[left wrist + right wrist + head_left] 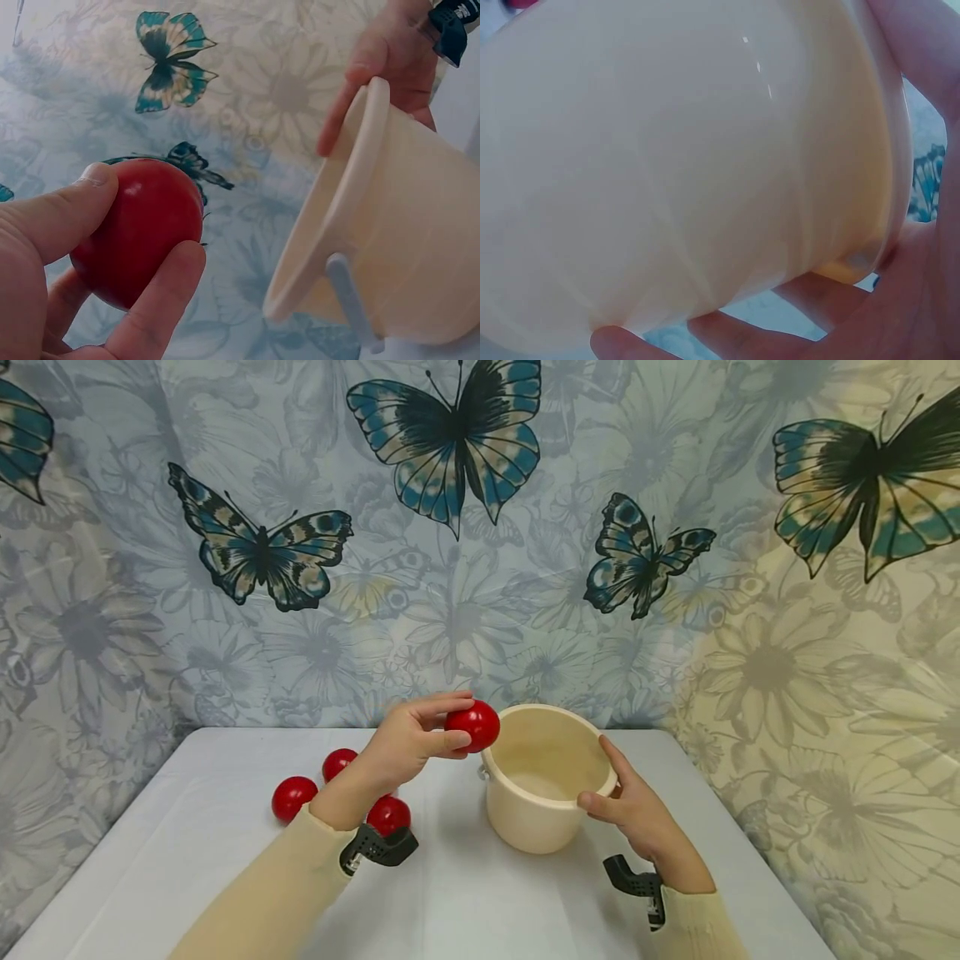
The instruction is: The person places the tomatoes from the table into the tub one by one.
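Note:
A red ball (472, 727) is pinched between the thumb and fingers of my left hand (408, 735), at the left rim of a cream bucket (534, 822). In the left wrist view the ball (139, 232) shows whole, apart from the bucket (405, 225). My right hand (645, 810) grips the bucket's right rim, thumb at the front. The right wrist view has the bucket wall (667, 165) filling most of it, with fingers (742, 341) against its side. The part of the bucket's inside that shows holds nothing.
Three more red balls, at the back (339, 763), left (294, 799) and front (389, 815), rest on the white table (465, 902) around my left forearm, which partly hides them. Behind the table hangs a butterfly-patterned cloth (465, 610).

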Tool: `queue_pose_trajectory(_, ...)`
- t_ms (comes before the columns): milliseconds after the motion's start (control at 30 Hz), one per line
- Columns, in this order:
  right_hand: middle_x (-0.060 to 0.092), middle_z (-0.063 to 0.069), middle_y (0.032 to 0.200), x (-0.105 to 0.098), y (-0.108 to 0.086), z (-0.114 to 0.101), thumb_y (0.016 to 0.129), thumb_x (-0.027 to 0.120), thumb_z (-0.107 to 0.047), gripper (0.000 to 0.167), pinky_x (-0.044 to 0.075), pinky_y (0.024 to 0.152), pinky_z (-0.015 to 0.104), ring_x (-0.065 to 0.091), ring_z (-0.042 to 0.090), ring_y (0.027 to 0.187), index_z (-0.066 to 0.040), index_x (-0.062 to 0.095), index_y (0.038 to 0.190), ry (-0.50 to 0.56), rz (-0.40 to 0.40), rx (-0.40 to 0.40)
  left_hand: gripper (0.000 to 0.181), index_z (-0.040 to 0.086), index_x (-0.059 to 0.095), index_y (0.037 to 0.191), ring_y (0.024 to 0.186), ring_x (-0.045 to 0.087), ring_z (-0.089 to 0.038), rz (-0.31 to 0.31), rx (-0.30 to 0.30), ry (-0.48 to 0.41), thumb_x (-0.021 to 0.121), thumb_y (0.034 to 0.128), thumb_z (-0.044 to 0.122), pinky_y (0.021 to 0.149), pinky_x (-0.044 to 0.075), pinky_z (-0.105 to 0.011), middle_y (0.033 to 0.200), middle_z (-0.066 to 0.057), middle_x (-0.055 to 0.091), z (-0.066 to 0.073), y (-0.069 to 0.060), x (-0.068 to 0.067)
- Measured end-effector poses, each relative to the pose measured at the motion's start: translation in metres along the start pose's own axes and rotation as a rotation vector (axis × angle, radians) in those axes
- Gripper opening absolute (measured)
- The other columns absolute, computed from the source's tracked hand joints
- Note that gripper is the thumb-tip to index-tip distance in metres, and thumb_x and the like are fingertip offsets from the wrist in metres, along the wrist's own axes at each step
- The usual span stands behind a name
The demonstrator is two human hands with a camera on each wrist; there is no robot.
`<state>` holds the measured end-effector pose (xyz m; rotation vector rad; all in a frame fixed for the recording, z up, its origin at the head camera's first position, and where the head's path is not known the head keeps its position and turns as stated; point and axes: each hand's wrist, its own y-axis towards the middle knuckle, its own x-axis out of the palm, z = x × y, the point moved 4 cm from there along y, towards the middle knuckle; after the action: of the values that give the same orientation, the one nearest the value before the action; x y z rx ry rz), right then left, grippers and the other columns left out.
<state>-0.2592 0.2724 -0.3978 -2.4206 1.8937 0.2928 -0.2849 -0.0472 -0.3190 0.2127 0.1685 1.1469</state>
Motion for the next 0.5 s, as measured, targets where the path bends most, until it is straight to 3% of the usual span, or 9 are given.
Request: queue_pose_trajectory(500,0.002,0.026,0.161,0.000,-0.001,-0.001,0.088,0.079,-0.024,0.110,0.052,0.093,0.044,0.033,0.051,0.135,-0.013,-0.003,0.161,-0.023,0.013,0.010,0.044,0.000,0.064,0.131,0.120,0.057,-0.031,-0.045,0.008,-0.067,0.074,0.0879,-0.002,0.078,0.059,-0.044,0.145,-0.006,0.051,-0.028,0.024,0.035)
